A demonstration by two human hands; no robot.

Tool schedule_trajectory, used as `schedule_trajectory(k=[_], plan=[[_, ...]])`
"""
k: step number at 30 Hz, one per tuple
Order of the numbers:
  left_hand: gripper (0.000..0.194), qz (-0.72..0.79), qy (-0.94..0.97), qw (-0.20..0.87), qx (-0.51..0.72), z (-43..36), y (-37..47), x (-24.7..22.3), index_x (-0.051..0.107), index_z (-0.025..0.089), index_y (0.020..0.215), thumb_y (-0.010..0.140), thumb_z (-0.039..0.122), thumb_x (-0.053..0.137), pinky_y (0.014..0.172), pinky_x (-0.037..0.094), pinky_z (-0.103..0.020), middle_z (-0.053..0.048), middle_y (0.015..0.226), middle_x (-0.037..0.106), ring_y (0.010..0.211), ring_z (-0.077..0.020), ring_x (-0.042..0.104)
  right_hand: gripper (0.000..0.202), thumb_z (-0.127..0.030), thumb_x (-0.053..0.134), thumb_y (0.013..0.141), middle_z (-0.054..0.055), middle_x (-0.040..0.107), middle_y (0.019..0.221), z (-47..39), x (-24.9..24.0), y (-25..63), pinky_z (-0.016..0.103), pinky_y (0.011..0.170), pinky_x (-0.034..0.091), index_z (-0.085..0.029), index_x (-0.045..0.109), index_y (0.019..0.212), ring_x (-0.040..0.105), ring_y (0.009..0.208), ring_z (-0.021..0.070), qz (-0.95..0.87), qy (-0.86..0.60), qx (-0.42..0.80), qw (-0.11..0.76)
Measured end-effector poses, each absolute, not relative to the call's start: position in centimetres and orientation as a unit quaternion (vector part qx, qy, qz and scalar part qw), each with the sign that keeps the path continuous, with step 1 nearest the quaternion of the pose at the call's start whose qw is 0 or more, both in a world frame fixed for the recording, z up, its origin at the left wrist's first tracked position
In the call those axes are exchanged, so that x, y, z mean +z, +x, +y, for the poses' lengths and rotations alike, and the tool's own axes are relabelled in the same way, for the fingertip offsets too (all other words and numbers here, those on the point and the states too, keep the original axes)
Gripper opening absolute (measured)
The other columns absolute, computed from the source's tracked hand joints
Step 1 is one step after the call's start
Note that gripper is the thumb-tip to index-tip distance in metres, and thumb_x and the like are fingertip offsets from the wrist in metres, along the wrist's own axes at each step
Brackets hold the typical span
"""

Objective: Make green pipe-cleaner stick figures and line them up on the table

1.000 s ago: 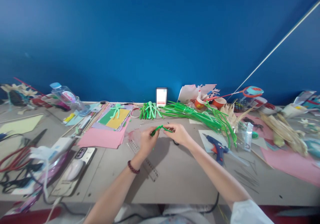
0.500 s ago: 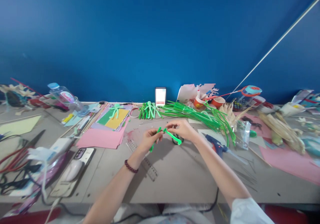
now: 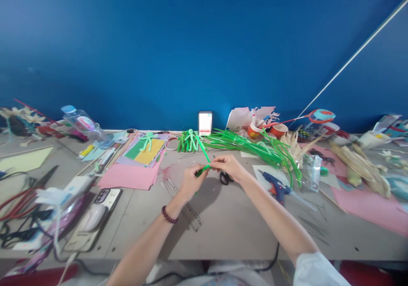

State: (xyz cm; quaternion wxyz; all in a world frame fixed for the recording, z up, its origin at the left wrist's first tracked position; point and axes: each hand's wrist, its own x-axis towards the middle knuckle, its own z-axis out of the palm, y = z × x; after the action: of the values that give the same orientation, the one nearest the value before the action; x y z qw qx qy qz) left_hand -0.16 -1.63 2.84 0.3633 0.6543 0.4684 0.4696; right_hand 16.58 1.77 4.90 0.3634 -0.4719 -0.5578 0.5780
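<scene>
Over the middle of the table, both my hands meet on a bright green pipe cleaner [image 3: 204, 150], one end of which points up and away from me. My left hand [image 3: 191, 179] is closed around its lower, bent part. From the other side my right hand [image 3: 227, 165] pinches the same pipe cleaner close to the left fingertips. A pair of black-handled scissors [image 3: 225, 177] lies beneath my right hand. Under my left wrist rests a clear ruler [image 3: 191, 216]. Small green pipe cleaner figures [image 3: 190, 140] stand together behind my hands.
A bundle of green pipe cleaners [image 3: 255, 145] spreads behind my right hand. The blue glue gun [image 3: 278, 187] lies right of my right forearm. Left are pink paper sheets [image 3: 127, 175], a phone [image 3: 79, 235] with a white mouse [image 3: 93, 217], and a bottle [image 3: 83, 122].
The green pipe cleaner's free end has swung from pointing down right to pointing up and away. My hands have come closer together, and the scissors show more.
</scene>
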Motion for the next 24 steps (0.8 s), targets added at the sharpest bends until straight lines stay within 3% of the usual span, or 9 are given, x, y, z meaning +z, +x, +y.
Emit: schedule_trajectory(k=[6,9,12,17,24], plan=[[0.017,0.448,0.701,0.315,0.457,-2.4,0.2,3.2,0.072,0.019,0.080,0.079,0.026,0.056,0.070,0.045,-0.028,-0.008,0.078,0.070,0.070,-0.0172,0.060,0.014,-0.025,0.065,0.056,-0.003,0.053,0.042,1.9,4.1,15.9,0.020,0.042,0.035,-0.016,0.055,0.051,0.047,0.041,0.0076,-0.389,-0.478,0.715,0.332],[0.019,0.463,0.647,0.386,0.467,-2.1,0.3,3.0,0.070,0.017,0.070,0.076,0.031,0.060,0.061,0.044,-0.026,-0.005,0.066,0.067,0.062,-0.0157,0.057,0.012,-0.024,0.066,0.059,-0.004,0.054,0.046,1.8,4.2,15.9,0.018,0.040,0.034,-0.017,0.055,0.062,0.049,0.043,0.0080,-0.382,-0.453,0.737,0.325],[0.026,0.468,0.553,0.505,0.469,-1.5,0.4,2.3,0.068,0.014,0.065,0.069,0.040,0.067,0.049,0.037,-0.023,-0.002,0.054,0.061,0.050,-0.0118,0.050,0.025,-0.026,0.072,0.059,-0.006,0.058,0.054,1.8,4.3,16.0,0.017,0.042,0.035,-0.020,0.056,0.077,0.051,0.045,0.0077,-0.394,-0.407,0.749,0.344],[0.034,0.443,0.417,0.644,0.464,-1.1,0.3,1.6,0.069,0.014,0.068,0.058,0.046,0.076,0.042,0.030,-0.019,0.000,0.055,0.060,0.047,-0.0079,0.049,0.033,-0.043,0.073,0.064,0.000,0.062,0.065,2.1,3.7,16.4,0.020,0.053,0.042,-0.014,0.064,0.076,0.056,0.057,0.0087,-0.466,-0.364,0.722,0.360],[0.033,0.420,0.376,0.679,0.471,-1.1,0.0,2.7,0.069,0.014,0.067,0.054,0.043,0.079,0.041,0.030,-0.018,0.001,0.054,0.059,0.045,-0.0062,0.049,0.025,-0.039,0.073,0.065,0.005,0.064,0.100,2.1,2.8,16.0,0.023,0.056,0.045,-0.019,0.068,0.078,0.057,0.070,0.0117,-0.600,-0.350,0.578,0.428]])
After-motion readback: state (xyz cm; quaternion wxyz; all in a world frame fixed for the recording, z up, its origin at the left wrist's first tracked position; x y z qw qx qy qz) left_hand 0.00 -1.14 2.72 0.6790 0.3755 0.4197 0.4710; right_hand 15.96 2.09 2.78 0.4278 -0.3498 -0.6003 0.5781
